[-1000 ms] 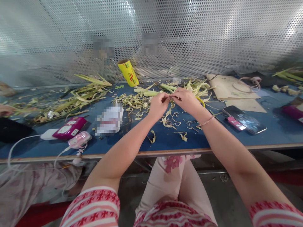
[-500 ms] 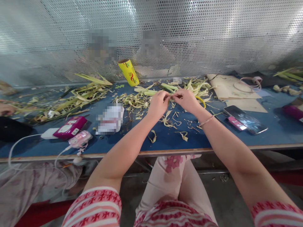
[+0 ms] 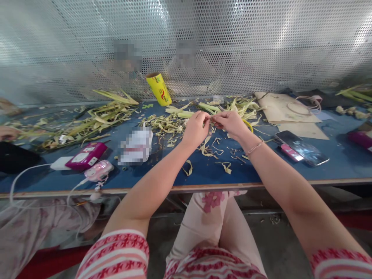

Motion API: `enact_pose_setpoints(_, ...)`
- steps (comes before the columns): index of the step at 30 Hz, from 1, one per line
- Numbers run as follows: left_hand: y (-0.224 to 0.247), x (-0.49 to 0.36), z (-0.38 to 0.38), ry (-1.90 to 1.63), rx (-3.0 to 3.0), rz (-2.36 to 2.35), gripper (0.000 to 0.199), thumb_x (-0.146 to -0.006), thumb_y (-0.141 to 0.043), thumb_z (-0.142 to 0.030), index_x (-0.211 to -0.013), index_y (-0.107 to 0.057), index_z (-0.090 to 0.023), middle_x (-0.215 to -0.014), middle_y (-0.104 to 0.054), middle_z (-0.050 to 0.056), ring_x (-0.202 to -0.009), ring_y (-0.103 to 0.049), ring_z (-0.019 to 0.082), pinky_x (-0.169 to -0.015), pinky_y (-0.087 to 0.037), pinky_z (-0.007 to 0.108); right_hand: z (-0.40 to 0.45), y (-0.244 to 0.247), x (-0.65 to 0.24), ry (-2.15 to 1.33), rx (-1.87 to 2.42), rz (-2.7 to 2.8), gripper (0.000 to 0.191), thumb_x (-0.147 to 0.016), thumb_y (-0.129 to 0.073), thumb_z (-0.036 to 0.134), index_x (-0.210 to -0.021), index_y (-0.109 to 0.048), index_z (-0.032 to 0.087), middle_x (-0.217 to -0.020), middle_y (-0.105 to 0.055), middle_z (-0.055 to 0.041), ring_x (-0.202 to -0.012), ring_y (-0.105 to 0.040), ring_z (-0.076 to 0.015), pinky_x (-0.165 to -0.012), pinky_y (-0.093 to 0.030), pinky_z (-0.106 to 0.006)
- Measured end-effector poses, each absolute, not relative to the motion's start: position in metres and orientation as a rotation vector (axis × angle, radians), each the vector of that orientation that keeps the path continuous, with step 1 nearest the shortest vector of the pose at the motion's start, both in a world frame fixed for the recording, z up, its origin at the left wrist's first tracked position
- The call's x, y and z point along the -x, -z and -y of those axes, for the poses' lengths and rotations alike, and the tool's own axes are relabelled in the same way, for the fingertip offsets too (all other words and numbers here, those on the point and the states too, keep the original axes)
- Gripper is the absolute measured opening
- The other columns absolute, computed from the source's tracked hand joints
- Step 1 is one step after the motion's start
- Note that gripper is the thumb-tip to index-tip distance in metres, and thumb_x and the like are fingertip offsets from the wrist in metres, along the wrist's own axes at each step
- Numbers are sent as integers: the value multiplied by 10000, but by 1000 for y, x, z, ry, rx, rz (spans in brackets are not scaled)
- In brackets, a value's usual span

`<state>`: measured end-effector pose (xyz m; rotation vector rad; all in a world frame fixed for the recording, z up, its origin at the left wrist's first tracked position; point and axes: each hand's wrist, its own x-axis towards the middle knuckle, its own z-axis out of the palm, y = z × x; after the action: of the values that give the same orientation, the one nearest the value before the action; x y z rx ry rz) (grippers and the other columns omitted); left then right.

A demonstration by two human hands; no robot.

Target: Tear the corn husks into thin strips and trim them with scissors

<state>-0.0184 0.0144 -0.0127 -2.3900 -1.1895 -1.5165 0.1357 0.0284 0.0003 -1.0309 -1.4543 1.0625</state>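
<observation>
My left hand [image 3: 198, 126] and my right hand [image 3: 229, 123] meet fingertip to fingertip above the middle of the blue table [image 3: 162, 174]. Both are pinched closed. Whatever is between the fingertips is too small to make out. Behind and left of my hands lies a heap of dry plant scraps [image 3: 162, 124], pale green and straw-coloured. Longer pale green stalks and leaves [image 3: 247, 108] lie just beyond my right hand, beside a yellow ring-like thing [image 3: 247, 124]. Below my hands, loose curled strips [image 3: 207, 149] are scattered on the table.
A yellow tube [image 3: 159, 89] stands tilted near the perforated metal screen [image 3: 247, 46]. To the left are more stalks [image 3: 107, 114], a purple device [image 3: 86, 155] and a pink charging case [image 3: 99, 170]. A phone [image 3: 302, 148] and cardboard [image 3: 285, 108] lie right. Another person's hand [image 3: 8, 133] is far left.
My right hand has shifted slightly right and its fingers have turned a little. My left hand stays almost in place, and the things on the table look unchanged.
</observation>
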Motion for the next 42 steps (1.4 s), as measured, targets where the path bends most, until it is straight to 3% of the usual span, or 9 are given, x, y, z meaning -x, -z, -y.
enact_pose_setpoints(9, 11, 18, -13, 1533, 2421, 1242, 111, -832, -543, -73, -799, -552, -179, -859, -610, 42, -841, -607, 167, -805, -509, 347, -27, 4, -132, -1072, 1044, 1442, 139, -797, -675, 276, -802, -753, 161, -723, -694, -63, -708, -639, -158, -628, -547, -313)
enact_pose_setpoints(13, 13, 17, -14, 1558, 2397, 1226, 53, -830, -586, -120, -823, -581, -173, -863, -625, 43, -834, -611, 167, -795, -513, 346, -27, 6, -131, -1081, 1033, 1432, 183, -795, -679, 319, -848, -750, 159, -748, -699, -69, -672, -618, -144, -608, -542, -302)
enact_pose_setpoints(27, 14, 17, -16, 1617, 2337, 1235, 115, -862, -561, -128, -783, -622, -184, -829, -655, 37, -799, -616, 149, -773, -518, 321, -25, 6, -129, -1033, 1014, 1469, 268, -782, -690, 448, -792, -731, 183, -691, -652, -42, -577, -526, -103, -559, -513, -268)
enact_pose_setpoints(34, 21, 17, -23, 1601, 2321, 1179, 115, -892, -532, -154, -822, -618, -186, -874, -641, 49, -866, -613, 169, -827, -499, 347, -24, 9, -122, -1078, 1005, 1343, 255, -756, -716, 429, -779, -729, 175, -671, -634, -26, -585, -536, -98, -593, -526, -271)
enact_pose_setpoints(42, 26, 15, -25, 1659, 2279, 1271, 123, -903, -500, -156, -799, -551, -198, -854, -611, 47, -842, -587, 174, -785, -485, 336, -19, 5, -122, -1170, 981, 1322, 166, -712, -763, 346, -685, -724, 187, -695, -661, -27, -590, -558, -99, -649, -571, -316)
